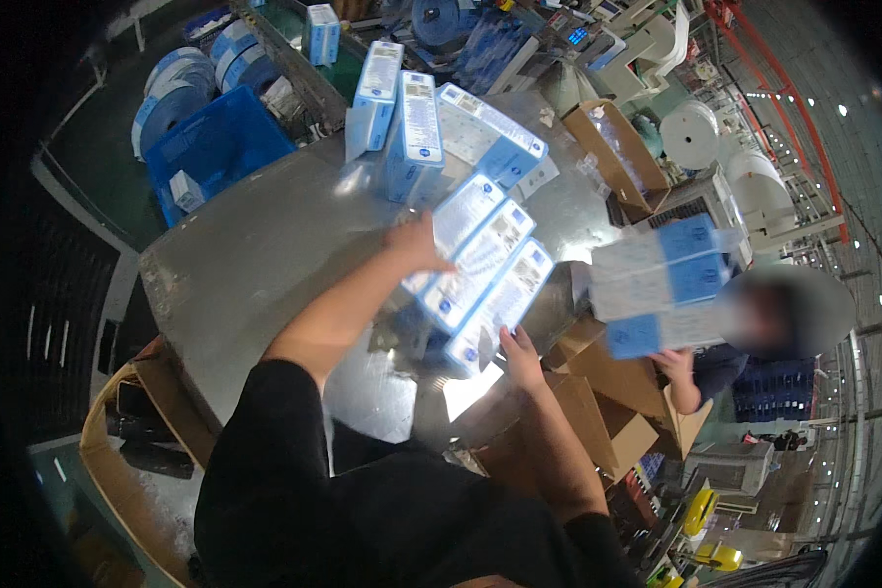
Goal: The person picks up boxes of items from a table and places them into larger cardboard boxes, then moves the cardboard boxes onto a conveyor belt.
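A black shirt (372, 510) fills my near edge. Both hands are on one load: a row of three boxes (487, 257), white and pale blue, long sides together, slanting up to the right in front of me. Right hand (524, 361) is at the near side, fingers against the outer box close to its lower end. Left hand (419, 245) is at the opposite side, spread wide, thumb reaching over the tops. So the grip = row clamped between two palms, neither closed round a single box. Can't tell if the undersides touch the metal table (265, 230). Lower left: open carton (171, 397) with dark items and clear plastic inside. Right, just past my forearm: another open carton (598, 421), flaps out. Beyond the row, three more boxes of the same kind stand or lie on the tabletop: upright box (418, 132), second upright box (377, 88), tilted box (495, 137). Off to the right, a co-worker's hand (676, 367) supports a stack of similar boxes (661, 284). Past the table's far left edge: blue crate (235, 137), small white carton inside, blue-and-white rolls (171, 103) behind it. Far right: big white roll (689, 135).
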Available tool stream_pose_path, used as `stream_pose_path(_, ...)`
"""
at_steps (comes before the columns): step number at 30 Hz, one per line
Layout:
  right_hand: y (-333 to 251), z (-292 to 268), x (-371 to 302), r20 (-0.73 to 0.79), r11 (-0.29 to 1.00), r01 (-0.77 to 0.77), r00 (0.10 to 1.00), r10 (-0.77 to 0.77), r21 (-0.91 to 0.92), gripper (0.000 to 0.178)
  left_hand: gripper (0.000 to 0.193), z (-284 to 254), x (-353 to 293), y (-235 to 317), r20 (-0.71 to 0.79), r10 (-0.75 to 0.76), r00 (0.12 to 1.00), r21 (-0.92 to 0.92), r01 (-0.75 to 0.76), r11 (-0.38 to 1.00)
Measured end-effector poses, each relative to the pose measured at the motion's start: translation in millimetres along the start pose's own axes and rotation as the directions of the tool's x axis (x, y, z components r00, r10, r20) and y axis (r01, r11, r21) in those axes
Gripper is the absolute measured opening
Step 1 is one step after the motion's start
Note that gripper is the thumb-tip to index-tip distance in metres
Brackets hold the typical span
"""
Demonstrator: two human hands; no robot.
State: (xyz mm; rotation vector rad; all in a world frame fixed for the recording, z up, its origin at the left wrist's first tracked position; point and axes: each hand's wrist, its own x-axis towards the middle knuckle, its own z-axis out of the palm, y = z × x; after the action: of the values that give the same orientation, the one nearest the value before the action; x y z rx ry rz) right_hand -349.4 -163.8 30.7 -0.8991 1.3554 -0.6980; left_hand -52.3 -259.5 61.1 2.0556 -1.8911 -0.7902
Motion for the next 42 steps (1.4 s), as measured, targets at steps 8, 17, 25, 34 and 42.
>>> stream_pose_path(8, -3, 25, -103, 0.359, 0.849, -0.254, 0.822, 0.442, -0.464, 0.079, 0.084, 8, -221, -105, 0.546, -0.071, 0.835, -0.537, 0.414, 0.735)
stream_pose_path(17, 48, 46, -98, 0.735, 0.941, -0.329, 0.62, 0.274, -0.073, 0.094, 0.062, 47, -310, -145, 0.568, -0.082, 0.819, -0.753, 0.557, 0.349)
stream_pose_path(25, -45, -54, -162, 0.491, 0.866, 0.476, 0.797, -0.351, -0.155, 0.058, 0.062, 20, -297, -16, 0.077, 0.281, 0.957, -0.866, -0.075, 0.495)
stream_pose_path(34, -95, -274, -343, 0.234, 0.783, 0.385, 0.922, -0.308, -0.488, 0.064, 0.08, 99, -307, 187, 0.428, 0.579, 0.694, -0.817, 0.023, 0.576)
stream_pose_path(42, 87, -278, -220, -0.16, 0.525, -0.236, 0.97, 0.185, -0.818, 0.068, 0.056, 150, -289, 88, 0.096, 0.018, 0.995, -0.752, 0.061, 0.656)
